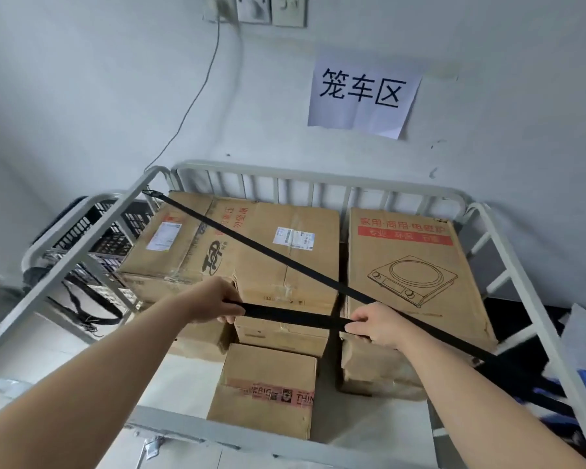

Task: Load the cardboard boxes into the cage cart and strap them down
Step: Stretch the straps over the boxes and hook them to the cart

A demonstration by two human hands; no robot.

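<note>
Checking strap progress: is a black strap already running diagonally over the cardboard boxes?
Yes, one black strap is hooked to the cart's far-left rail and crosses the cardboard boxes diagonally toward the near right.

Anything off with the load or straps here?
The box with the cooker drawing is crushed and bulging at its near lower corner. The small taped box sits low at the front, under neither black strap. Otherwise nothing stands out.

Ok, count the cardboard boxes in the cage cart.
4 show, more may be hidden beneath: a large taped box back left, another beside it at centre, the cooktop-printed box on the right, and a small box lower down in front.
</note>
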